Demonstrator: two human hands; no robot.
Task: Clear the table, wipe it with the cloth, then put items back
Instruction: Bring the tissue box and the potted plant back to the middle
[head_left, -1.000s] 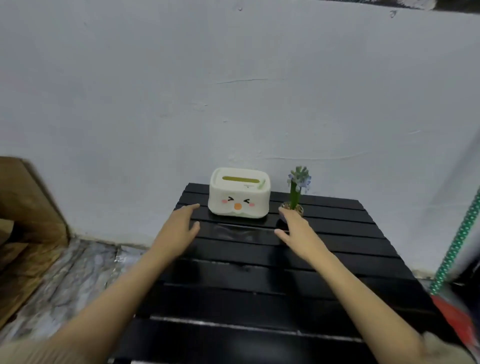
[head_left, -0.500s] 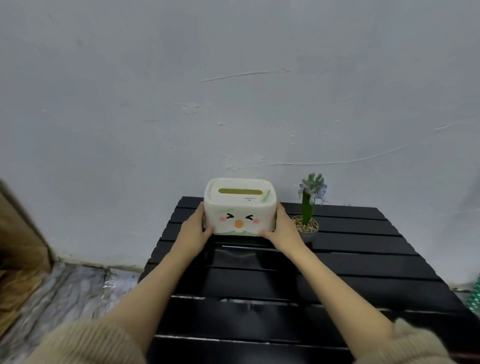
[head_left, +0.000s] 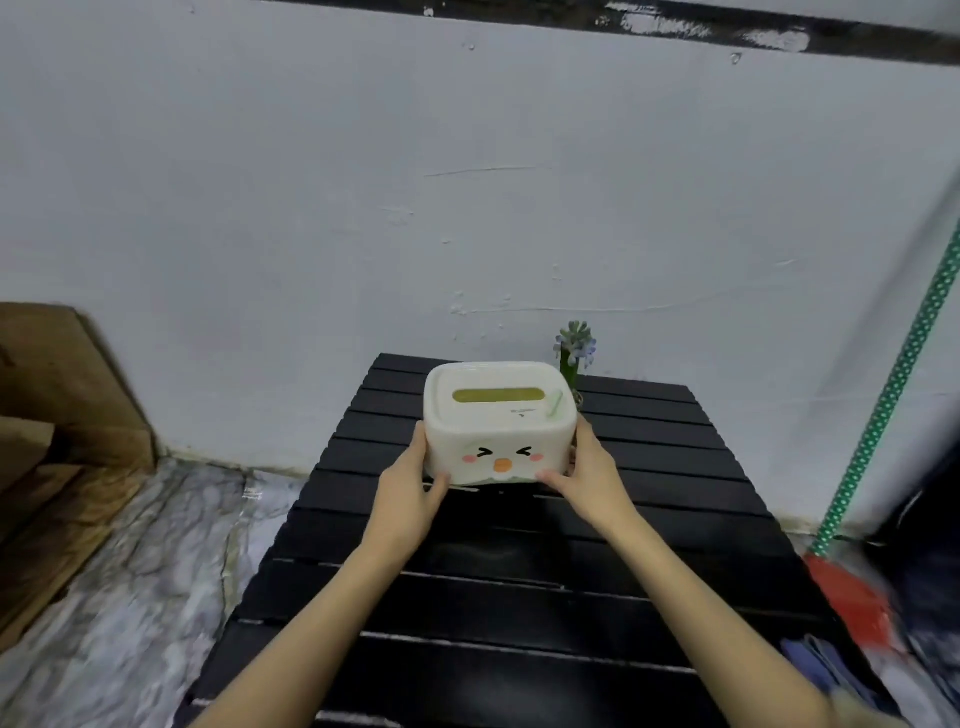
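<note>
A cream tissue box (head_left: 498, 421) with a cartoon face on its front is held just above the black slatted table (head_left: 509, 571). My left hand (head_left: 410, 491) grips its left side and my right hand (head_left: 589, 480) grips its right side, thumbs under the front edge. Behind the box, at the table's far edge, stands a small potted plant (head_left: 575, 349) with a green stalk and pale blue flowers; its pot is mostly hidden by the box. No cloth is in view.
A white wall runs right behind the table. Brown cardboard (head_left: 57, 441) leans at the left over a marbled floor (head_left: 140, 597). At the right stands a broom with a green dotted handle (head_left: 893, 395) and red head (head_left: 852, 603).
My hands reached forward from the table's middle, closed on both sides of the tissue box, and raised it off the table toward me. The plant has stayed in place.
</note>
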